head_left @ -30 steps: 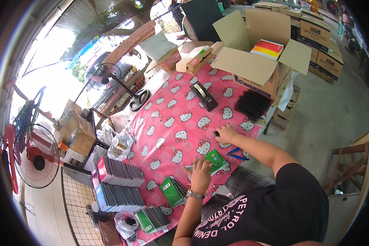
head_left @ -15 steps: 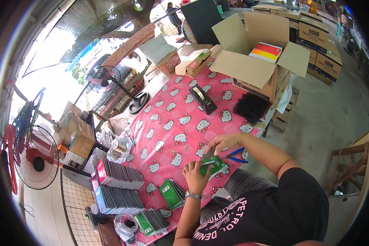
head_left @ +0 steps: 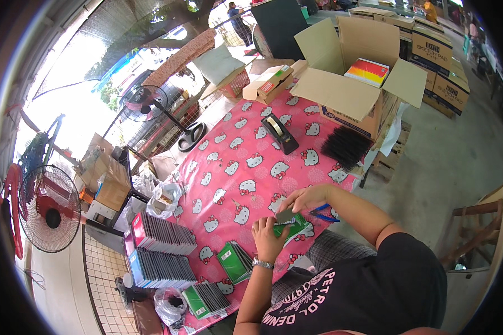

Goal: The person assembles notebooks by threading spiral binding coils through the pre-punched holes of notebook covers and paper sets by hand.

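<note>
My left hand [head_left: 269, 237], with a metal watch at its wrist, grips the left side of a small green notebook [head_left: 299, 228] near the table's front edge. Its fingers are bent over the notebook and the thumb lies across it. From the far side, my right hand [head_left: 307, 198] pinches a dark grey flap or sheet [head_left: 285, 216] at the notebook's upper edge. A pale strip runs along that sheet's lower side; I cannot make out whether it is the binding. Blue-handled pliers [head_left: 323, 214] lie just right of the notebook.
Green notebooks [head_left: 235, 262] lie fanned left of my hands, beside tall notebook stacks [head_left: 162, 273]. A tape dispenser [head_left: 281, 135], black bristle-like strands [head_left: 346, 147] and a large open carton [head_left: 341, 103] stand farther back on the pink patterned tablecloth [head_left: 223, 184]. Two fans [head_left: 51, 215] are at left.
The grey sheet at the notebook's top edge shows more broadly now, with my right fingers still on it. My left hand has barely moved. The whole view has shifted slightly.
</note>
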Available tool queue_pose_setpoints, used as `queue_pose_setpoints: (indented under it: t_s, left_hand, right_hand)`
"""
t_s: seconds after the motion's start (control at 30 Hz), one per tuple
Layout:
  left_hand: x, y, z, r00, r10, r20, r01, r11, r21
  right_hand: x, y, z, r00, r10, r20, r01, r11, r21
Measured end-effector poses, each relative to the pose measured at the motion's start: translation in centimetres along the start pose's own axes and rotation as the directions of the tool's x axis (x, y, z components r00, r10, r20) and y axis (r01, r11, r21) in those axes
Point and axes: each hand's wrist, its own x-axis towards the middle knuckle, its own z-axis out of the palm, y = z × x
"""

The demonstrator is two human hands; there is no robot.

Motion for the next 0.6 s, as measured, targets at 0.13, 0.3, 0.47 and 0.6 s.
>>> queue_pose_setpoints:
  t_s: [0.13, 0.3, 0.47, 0.6]
  left_hand:
    - [-0.1, 0.4, -0.2, 0.999, -0.029, 0.03, 0.03, 0.999, -0.037]
    - [0.0, -0.3, -0.2, 0.998, -0.035, 0.043, 0.037, 0.998, -0.048]
    - [0.1, -0.6, 0.1, 0.999, -0.027, 0.018, 0.028, 0.997, -0.069]
    - [0.2, -1.6, -0.7, 0.995, 0.002, 0.096, 0.016, 0.982, -0.189]
  right_hand:
    - [0.2, 0.4, -0.3, 1.0, -0.014, 0.022, 0.014, 1.0, 0.01]
    - [0.6, -0.4, -0.7, 0.992, 0.034, -0.118, -0.045, 0.994, -0.098]
    - [0.8, 0.8, -0.8, 0.999, -0.036, -0.018, 0.03, 0.972, -0.233]
    - [0.0, 2.0, -0.7, 0.948, 0.091, -0.305, -0.083, 0.996, 0.039]
